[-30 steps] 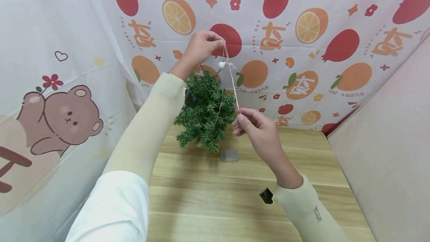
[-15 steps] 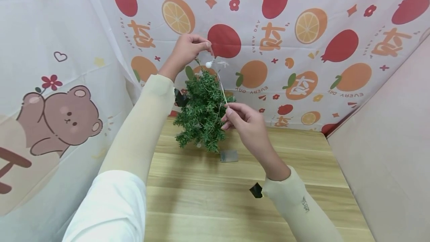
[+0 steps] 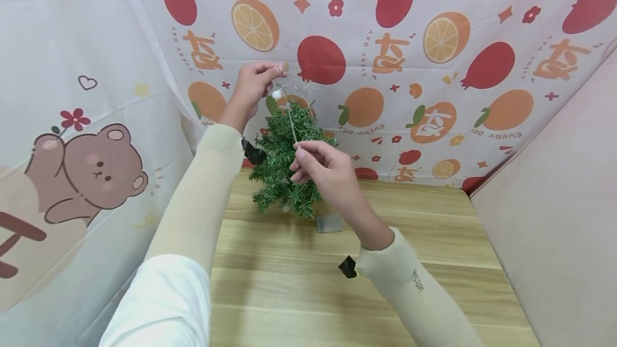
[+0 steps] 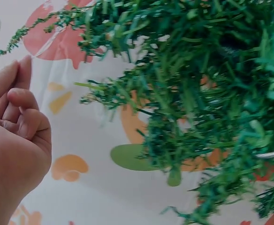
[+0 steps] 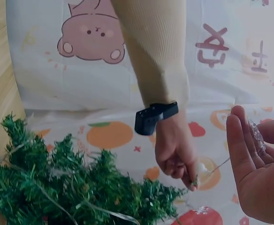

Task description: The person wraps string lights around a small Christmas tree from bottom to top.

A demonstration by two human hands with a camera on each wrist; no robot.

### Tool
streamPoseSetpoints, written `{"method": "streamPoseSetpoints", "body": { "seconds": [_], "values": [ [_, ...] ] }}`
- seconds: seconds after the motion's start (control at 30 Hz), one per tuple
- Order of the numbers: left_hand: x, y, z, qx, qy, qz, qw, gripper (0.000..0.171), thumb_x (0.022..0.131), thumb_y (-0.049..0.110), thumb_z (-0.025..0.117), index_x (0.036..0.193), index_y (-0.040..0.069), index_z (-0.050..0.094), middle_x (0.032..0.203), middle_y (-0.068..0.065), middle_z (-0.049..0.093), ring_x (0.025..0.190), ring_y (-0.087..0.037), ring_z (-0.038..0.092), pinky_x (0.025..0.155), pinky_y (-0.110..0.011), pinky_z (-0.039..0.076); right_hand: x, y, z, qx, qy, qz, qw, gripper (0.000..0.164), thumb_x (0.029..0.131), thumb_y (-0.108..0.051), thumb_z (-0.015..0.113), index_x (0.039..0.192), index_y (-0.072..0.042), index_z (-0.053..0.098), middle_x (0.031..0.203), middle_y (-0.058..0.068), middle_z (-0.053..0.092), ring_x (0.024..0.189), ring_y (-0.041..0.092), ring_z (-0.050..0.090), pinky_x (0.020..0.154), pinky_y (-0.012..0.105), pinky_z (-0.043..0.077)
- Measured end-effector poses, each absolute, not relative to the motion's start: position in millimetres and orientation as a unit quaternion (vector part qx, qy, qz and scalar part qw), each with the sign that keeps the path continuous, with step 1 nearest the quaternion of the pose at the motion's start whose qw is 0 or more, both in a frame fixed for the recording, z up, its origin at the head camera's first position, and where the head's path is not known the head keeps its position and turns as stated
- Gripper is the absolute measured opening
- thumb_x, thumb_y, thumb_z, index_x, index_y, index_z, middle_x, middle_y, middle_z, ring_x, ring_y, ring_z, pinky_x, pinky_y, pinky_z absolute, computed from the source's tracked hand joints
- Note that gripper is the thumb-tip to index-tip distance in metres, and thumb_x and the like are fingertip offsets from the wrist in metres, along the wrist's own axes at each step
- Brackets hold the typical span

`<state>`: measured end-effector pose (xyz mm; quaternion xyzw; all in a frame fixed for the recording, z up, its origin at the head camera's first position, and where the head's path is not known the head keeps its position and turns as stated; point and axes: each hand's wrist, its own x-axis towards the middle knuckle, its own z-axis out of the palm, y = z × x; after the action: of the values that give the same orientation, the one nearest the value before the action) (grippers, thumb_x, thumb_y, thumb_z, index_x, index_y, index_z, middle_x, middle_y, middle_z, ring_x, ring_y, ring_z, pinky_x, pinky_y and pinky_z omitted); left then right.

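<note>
My left hand (image 3: 250, 92) pinches a thin strand between thumb and fingertips, up by the top of a small green artificial tree (image 3: 284, 149). A white ball (image 3: 277, 94) hangs just below those fingers. From there a light string (image 3: 292, 125) runs down to my right hand (image 3: 328, 170), which pinches its lower end in front of the tree. The right wrist view shows a clear, crumpled-looking thing (image 5: 255, 136) between the right fingers and thumb. Faint whitish bits dangle beside the treetop and are too blurred to name.
A flat grey rectangular piece (image 3: 329, 224) lies on the wooden table (image 3: 289, 293) at the tree's foot. Pale wires (image 5: 57, 201) run over the branches. Fruit-printed cloth (image 3: 356, 25) hangs behind, and a bear-printed curtain (image 3: 96, 165) on the left.
Both hands have moved left, carrying the string and white ball across the treetop. The left hand is also lower, the right slightly higher. The tree stays in place.
</note>
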<state>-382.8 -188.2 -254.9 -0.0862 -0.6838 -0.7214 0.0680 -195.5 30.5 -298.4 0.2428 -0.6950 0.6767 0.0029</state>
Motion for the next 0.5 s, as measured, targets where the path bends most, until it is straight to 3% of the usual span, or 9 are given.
{"method": "streamPoseSetpoints", "body": {
  "seconds": [0.37, 0.5],
  "values": [
    [-373, -203, -300, -0.068, -0.648, -0.754, 0.077, 0.032, 0.096, 0.021, 0.071, 0.119, -0.001, 0.070, 0.093, 0.002, 0.075, 0.053, -0.008, 0.036, 0.049, -0.021, 0.029, -188, 22, -317, 0.238, -0.725, 0.645, -0.040, 0.025, 0.104, -0.018, 0.059, 0.123, -0.005, 0.067, 0.093, 0.015, 0.071, 0.074, 0.019, 0.071, 0.077, 0.039, 0.061],
    [-371, -207, -316, -0.056, -0.650, -0.753, 0.082, 0.040, 0.094, 0.025, 0.073, 0.123, -0.003, 0.068, 0.093, 0.003, 0.076, 0.054, -0.008, 0.036, 0.051, -0.021, 0.030, -187, 27, -326, 0.234, -0.729, 0.641, -0.046, 0.025, 0.104, -0.019, 0.059, 0.122, -0.005, 0.068, 0.092, 0.015, 0.071, 0.074, 0.020, 0.071, 0.076, 0.040, 0.061]
  ]
}}
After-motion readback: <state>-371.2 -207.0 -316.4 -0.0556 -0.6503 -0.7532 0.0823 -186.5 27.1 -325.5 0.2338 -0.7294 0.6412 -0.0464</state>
